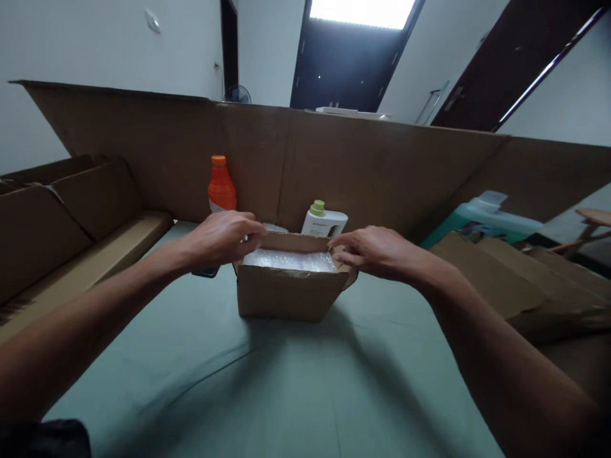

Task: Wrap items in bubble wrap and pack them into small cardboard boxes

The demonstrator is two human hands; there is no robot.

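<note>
A small cardboard box (286, 294) stands upright on the pale green tabletop, its top open. Inside it, near the rim, lies clear bubble wrap (291, 260); whatever is under the wrap is hidden. My left hand (224, 234) is closed at the box's back left corner, the fingers curled over the cardboard edge. At the back right corner, my right hand (377, 251) pinches the rim between thumb and fingers. Just behind the box is a white bottle (324, 222) with a green cap. An orange bottle (222, 187) stands beyond my left hand.
A tall cardboard panel (372, 165) runs along the back of the table (286, 394). Larger cardboard pieces lie at the left (90, 203) and right (506, 273). A jug of blue-green liquid (491, 219) rests at the right. A dark flat object (206, 272) lies beneath my left hand.
</note>
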